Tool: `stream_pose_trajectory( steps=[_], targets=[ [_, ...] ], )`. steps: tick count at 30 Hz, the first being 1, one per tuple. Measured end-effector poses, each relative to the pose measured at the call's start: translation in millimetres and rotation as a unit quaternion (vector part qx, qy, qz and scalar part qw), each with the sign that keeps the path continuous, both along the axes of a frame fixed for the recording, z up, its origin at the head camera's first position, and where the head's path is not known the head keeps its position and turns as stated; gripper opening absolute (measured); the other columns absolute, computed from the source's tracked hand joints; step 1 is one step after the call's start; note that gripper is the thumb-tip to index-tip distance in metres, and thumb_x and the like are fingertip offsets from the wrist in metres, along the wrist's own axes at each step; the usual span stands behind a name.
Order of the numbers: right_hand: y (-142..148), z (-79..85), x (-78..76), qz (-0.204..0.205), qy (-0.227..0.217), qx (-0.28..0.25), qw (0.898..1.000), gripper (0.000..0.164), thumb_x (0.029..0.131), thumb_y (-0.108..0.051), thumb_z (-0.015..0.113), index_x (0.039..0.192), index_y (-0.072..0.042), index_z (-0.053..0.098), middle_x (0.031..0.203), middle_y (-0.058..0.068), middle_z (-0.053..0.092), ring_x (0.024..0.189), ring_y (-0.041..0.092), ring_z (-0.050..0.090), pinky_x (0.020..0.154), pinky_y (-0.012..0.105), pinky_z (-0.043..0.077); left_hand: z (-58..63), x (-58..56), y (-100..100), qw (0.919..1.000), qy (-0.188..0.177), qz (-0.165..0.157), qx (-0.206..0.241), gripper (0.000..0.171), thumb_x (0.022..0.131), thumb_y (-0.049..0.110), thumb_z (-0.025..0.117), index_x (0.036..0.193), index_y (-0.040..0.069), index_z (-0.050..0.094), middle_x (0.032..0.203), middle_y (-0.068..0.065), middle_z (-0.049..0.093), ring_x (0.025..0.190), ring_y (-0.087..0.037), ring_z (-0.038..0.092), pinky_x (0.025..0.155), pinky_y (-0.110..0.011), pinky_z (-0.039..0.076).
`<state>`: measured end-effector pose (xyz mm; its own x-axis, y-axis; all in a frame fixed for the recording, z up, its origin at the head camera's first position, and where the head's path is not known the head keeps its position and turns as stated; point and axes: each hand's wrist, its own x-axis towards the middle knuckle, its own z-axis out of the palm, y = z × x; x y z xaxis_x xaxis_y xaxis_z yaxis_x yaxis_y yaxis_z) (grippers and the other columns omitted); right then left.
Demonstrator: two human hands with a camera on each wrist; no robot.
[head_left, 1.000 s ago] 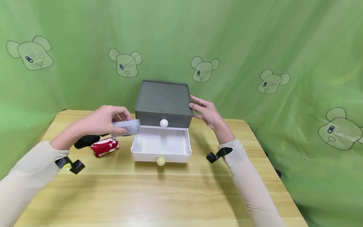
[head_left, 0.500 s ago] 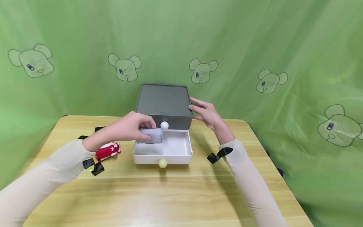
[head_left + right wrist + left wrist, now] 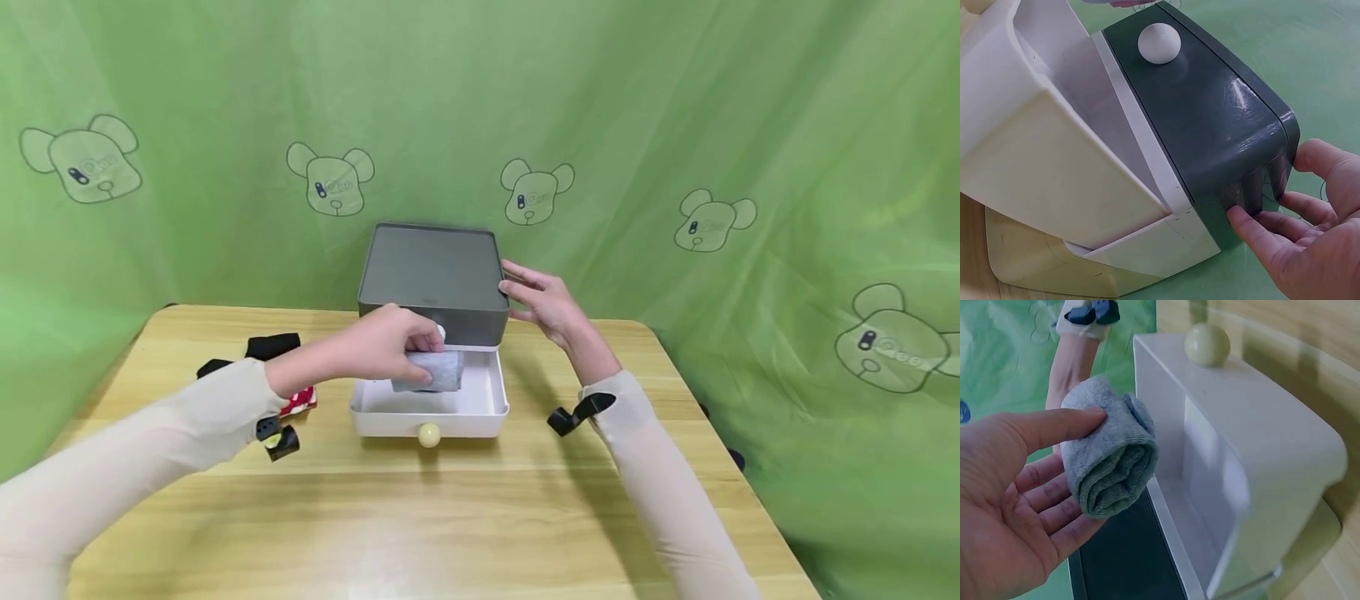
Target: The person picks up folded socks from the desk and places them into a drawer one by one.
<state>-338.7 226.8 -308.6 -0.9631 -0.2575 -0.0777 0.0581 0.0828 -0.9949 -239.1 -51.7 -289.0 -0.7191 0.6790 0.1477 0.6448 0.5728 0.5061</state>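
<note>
Five bear-like heads (image 3: 334,185) are outlined on the green curtain (image 3: 450,67), which hangs behind a wood-grain desk (image 3: 480,525). Toward the far side of the desk stands a dark grey box (image 3: 431,262), and from under its dark front a white drawer (image 3: 468,425) juts out toward the person. Next in size come the two hands. The right grip (image 3: 551,304) is spread, fingertips resting against the right side of the box, with nothing held. The left grip (image 3: 386,343) is closed to a pinch, thumb on one side and fingers on the other, and has hold of a rolled grey cloth (image 3: 1107,456). That roll is over the opening of the drawer; whether it touches the drawer bottom I cannot tell. On the desk left of the drawer lies a red-and-white bundle (image 3: 302,402), partly hidden by the pale left sleeve (image 3: 217,408), with two black items (image 3: 272,346) near it, farther back. Each cuff carries a black strap (image 3: 581,414). Smallest are the round knobs: a pale yellow knob (image 3: 429,435) on the drawer front and a white knob (image 3: 1159,43) on the dark front above.
</note>
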Motion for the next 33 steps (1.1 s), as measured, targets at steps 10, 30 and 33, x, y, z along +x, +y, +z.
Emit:
stream_pose_trajectory(
  steps=[10,30,33],
  targets=[
    [0.0,-0.6,-0.3,-0.005,0.002,-0.011,1.0,0.056,0.101,-0.01,0.062,0.154,-0.016,0.044,0.164,0.011,0.037,0.143,0.033,0.048,0.111,0.046,0.05,12.8,-5.1,46.3,0.9968,0.035,-0.029,-0.066,0.022,0.08,0.013,0.083,0.099,0.009,0.073,0.09,-0.001,0.073,0.082,-0.012,0.065,0.078,-0.029,0.058],
    [-1.0,0.3,-0.2,-0.002,0.006,-0.008,1.0,0.056,0.101,-0.011,0.062,0.154,-0.016,0.044,0.164,0.01,0.037,0.142,0.033,0.048,0.11,0.044,0.051,-20.0,-8.3,70.7,0.989,0.015,-0.013,-0.146,0.026,0.09,0.008,0.073,0.114,0.007,0.064,0.098,-0.005,0.07,0.081,-0.016,0.058,0.076,-0.033,0.054],
    [-0.4,-0.7,-0.1,-0.002,0.001,-0.008,1.0,0.056,0.101,-0.01,0.062,0.154,-0.016,0.044,0.163,0.011,0.038,0.142,0.032,0.048,0.11,0.044,0.051,-21.2,-9.8,73.5,0.9859,0.011,-0.018,-0.166,0.025,0.091,0.008,0.072,0.115,0.008,0.064,0.1,-0.006,0.07,0.082,-0.016,0.058,0.076,-0.033,0.054]
  ],
)
